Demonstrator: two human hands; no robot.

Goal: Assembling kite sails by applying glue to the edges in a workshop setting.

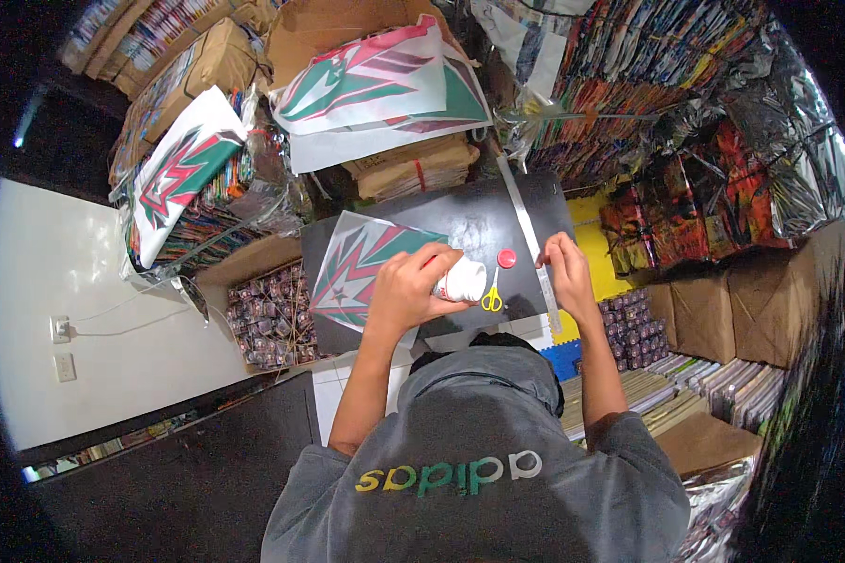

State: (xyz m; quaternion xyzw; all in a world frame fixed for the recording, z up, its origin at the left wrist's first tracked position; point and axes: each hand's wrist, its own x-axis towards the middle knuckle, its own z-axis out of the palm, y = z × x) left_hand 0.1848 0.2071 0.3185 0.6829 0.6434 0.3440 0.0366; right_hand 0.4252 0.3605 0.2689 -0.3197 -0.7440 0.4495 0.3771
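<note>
My left hand [408, 286] is wrapped around a white glue-type bottle [466, 280], tilted with its end toward the right, above a black tabletop [474, 216]. My right hand [561, 263] is raised at the table's right side, its fingers curled together; anything between them is hidden. Below that hand a long clear ruler [520, 208] runs down the table. Between my hands lie a round red cap [506, 258] and small yellow-handled scissors [491, 300]. Under and left of my left hand is a cut sheet [352, 267] printed in green, red and white.
More printed sheets [376, 80] lie over a carton behind the table, and another sheet [183, 174] hangs at the left. Tied stacks of colourful packets [620, 66] crowd the back right. A carton of small dark packs [272, 314] stands at the table's left.
</note>
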